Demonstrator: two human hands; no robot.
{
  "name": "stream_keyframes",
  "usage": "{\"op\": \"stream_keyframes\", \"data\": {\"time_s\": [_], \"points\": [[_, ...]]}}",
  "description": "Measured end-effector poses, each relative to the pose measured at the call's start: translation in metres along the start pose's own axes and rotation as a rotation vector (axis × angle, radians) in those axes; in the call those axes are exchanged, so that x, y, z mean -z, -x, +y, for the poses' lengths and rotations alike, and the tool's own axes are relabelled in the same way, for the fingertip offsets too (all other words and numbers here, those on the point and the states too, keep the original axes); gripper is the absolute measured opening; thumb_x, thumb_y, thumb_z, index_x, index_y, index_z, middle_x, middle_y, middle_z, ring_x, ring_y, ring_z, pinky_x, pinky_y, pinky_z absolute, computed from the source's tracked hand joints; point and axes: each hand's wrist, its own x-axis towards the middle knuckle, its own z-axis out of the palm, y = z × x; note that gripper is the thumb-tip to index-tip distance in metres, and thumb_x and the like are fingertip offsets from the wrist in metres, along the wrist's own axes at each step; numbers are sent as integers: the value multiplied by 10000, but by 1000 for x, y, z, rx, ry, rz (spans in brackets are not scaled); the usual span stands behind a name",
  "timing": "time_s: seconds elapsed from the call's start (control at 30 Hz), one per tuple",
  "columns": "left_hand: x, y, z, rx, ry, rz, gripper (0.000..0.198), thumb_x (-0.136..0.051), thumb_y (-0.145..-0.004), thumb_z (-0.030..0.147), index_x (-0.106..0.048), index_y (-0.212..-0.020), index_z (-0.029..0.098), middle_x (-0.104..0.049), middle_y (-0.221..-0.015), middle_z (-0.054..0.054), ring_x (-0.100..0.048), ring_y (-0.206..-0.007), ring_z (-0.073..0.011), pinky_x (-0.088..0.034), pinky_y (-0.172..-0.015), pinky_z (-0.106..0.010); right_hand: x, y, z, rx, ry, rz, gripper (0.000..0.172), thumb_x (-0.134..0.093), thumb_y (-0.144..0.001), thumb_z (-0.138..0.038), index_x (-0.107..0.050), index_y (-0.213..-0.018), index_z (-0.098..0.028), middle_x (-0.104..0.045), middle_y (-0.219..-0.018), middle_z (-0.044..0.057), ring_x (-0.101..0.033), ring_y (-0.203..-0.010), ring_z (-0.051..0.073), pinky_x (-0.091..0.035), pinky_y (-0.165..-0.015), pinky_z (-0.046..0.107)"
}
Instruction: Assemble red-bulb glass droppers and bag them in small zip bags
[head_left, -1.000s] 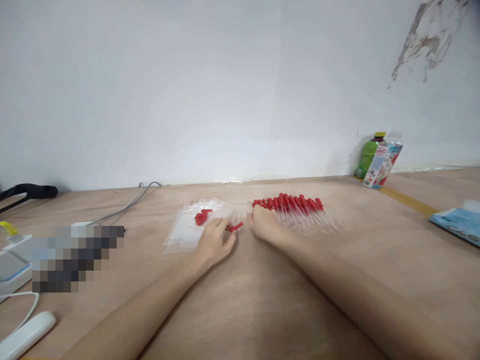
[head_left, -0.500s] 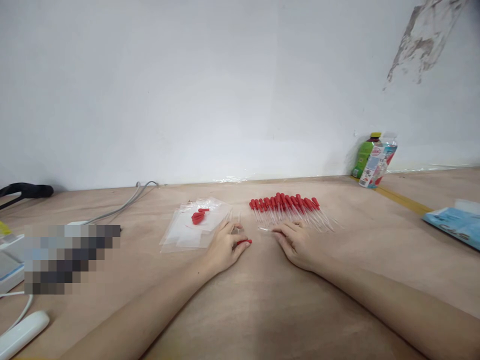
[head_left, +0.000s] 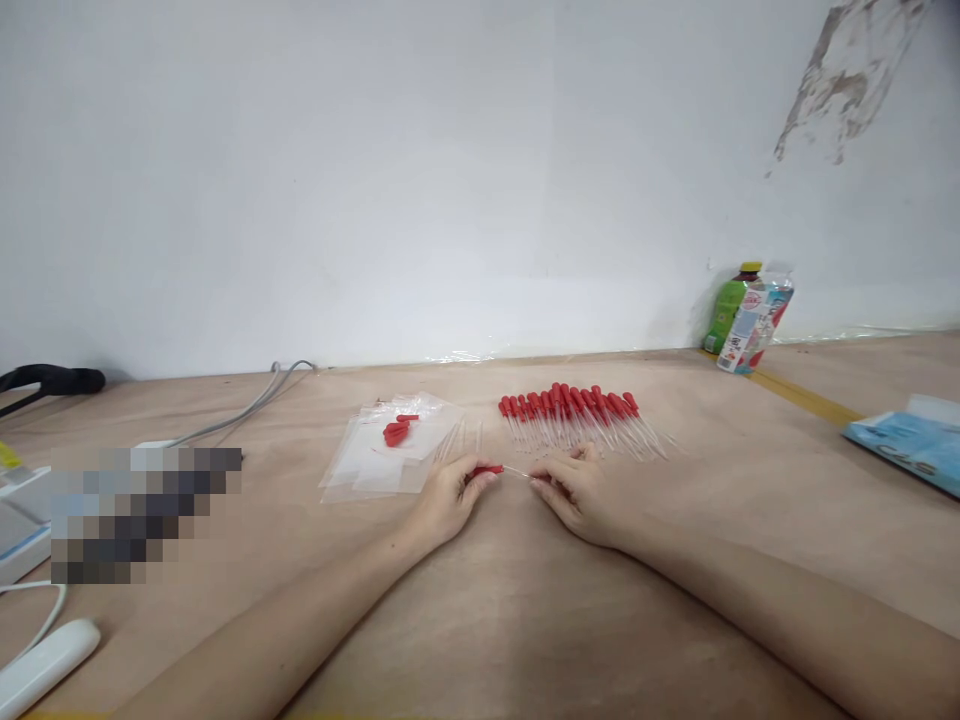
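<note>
My left hand point(head_left: 452, 494) is closed on a red rubber dropper bulb point(head_left: 491, 469), pinched between thumb and fingers. A thin clear dropper tube point(head_left: 516, 471) spans the gap between my hands. My right hand point(head_left: 571, 492) pinches its right end, while its left end meets the mouth of the bulb; how deep it sits inside I cannot tell. Beyond my right hand lies a row of droppers with red bulbs point(head_left: 566, 400). A few loose red bulbs point(head_left: 396, 434) rest on clear plastic bags point(head_left: 360, 465) past my left hand, with several bare clear tubes point(head_left: 459, 438) beside them.
A green bottle point(head_left: 726, 315) and a printed carton-like pack point(head_left: 754, 330) stand against the wall at right. A blue packet point(head_left: 904, 450) lies at the right edge. Grey cables point(head_left: 232, 422), a blurred-out object point(head_left: 146, 515) and a white rounded object point(head_left: 49, 665) occupy the left side.
My right hand has brought the clear tube left and down, to the bulb. My left hand has turned the red bulb so its mouth faces the tube.
</note>
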Motion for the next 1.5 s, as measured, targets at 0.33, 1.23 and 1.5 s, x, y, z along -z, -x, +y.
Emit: {"op": "stream_keyframes", "data": {"time_s": [0.33, 1.23, 1.5], "points": [[1, 3, 1, -11, 71, -107, 184, -457, -842, 272, -616, -862, 180, -643, -796, -9, -571, -733, -125, -421, -689, -221, 5, -2, 4, 47, -13, -84, 203, -395, -865, -236, -597, -865, -222, -624, -760, -8, -508, -667, 100, -223, -721, 298], [3, 7, 7, -69, -62, -168, 212, -472, -817, 318, -614, -820, 161, -605, -734, -29, -523, -645, -121, -397, -573, -210, -1, -7, -9, 67, 127, -132, 287, -341, -855, -224, -528, -644, -167, -571, -593, -2, -406, -522, 100, -204, -639, 290], [2, 4, 2, -102, -107, -177, 227, -448, -831, 330, -606, -848, 169, -602, -752, -32, -529, -674, -130, -404, -610, -222, -5, -11, -9, 18, 78, -215, 287, -327, -865, -202, -519, -654, -163, -587, -604, -14, -422, -524, 92, -221, -661, 284]]}}
